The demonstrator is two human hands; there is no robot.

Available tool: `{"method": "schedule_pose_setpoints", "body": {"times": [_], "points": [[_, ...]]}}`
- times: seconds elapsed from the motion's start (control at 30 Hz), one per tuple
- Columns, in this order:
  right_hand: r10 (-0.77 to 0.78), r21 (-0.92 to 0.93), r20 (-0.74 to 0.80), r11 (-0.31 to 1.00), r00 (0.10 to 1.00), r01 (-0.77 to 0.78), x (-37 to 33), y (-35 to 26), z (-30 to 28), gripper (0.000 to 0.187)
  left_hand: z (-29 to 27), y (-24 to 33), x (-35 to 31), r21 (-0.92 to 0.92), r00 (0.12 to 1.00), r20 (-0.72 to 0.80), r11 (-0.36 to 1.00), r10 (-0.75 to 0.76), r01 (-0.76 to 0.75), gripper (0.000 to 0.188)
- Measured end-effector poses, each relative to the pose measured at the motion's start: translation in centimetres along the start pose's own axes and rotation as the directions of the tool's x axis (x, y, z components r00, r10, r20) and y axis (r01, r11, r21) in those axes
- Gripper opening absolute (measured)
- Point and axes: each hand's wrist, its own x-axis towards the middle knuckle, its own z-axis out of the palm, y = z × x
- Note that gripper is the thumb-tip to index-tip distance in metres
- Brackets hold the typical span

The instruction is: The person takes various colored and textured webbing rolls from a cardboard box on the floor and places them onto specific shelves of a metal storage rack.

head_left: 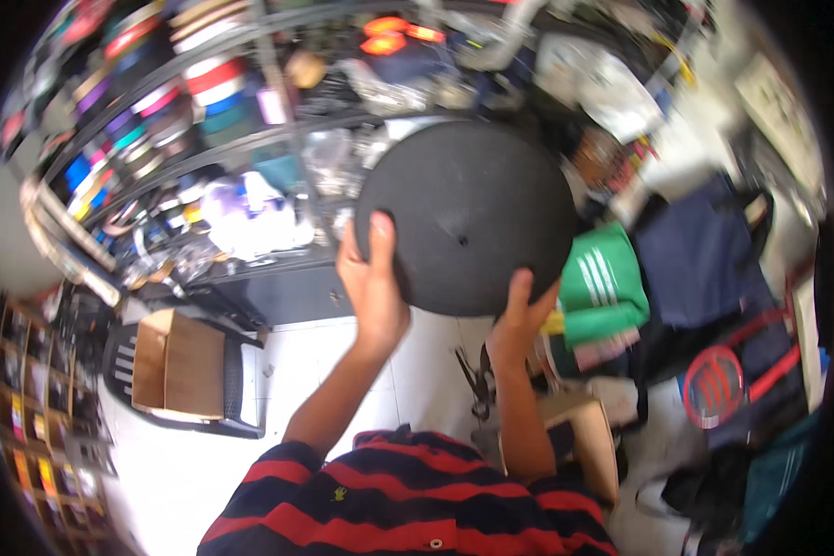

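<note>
A large, matte black disc (468,199) is held up in front of me, with a small dark hole near its middle. It looks like a tightly wound roll of webbing, but the windings do not show clearly. My left hand (372,278) grips its lower left rim, thumb laid on the near face. At the lower right rim my right hand (521,320) clasps it the same way, thumb pointing up. The fingers of both hands are mostly hidden behind the disc. Beyond it stands a shelf rack (283,120), partly covered by the disc.
Colourful rolls (215,83) fill the rack at the left. A cardboard box (181,366) sits on a black chair (250,408). To the right are a green bag (602,283), a dark blue bag (700,250) and a red-trimmed bag (713,387). An open carton (595,435) is near my right elbow.
</note>
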Motion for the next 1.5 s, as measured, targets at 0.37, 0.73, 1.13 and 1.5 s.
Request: {"method": "schedule_pose_setpoints", "body": {"times": [0.37, 0.73, 1.13, 1.5], "points": [[-0.213, 0.301, 0.617, 0.953, 0.757, 0.023, 0.1, -1.9, 13.8, 0.036, -8.5, 19.0, 8.3, 0.678, 0.908, 0.412, 0.692, -0.078, -0.248, 0.031], [-0.042, 0.379, 0.630, 0.888, 0.776, -0.260, -1.0, -1.9, 26.9, 0.032, -11.4, 19.0, 13.2, 0.635, 0.827, -0.132, 0.687, 0.547, -0.353, 0.042], [0.135, 0.166, 0.885, 0.804, 0.447, -0.571, -5.2, 2.4, 34.8, 0.045, -16.3, 17.9, 17.2, 0.484, 0.579, -0.427, 0.716, 0.695, -0.503, 0.038], [-0.183, 0.437, 0.862, 0.740, 0.472, -0.511, -11.3, 0.9, 44.8, 0.041, -28.4, 28.8, 19.7, 0.602, 0.862, -0.093, 0.718, 0.498, -0.349, 0.040]]}}
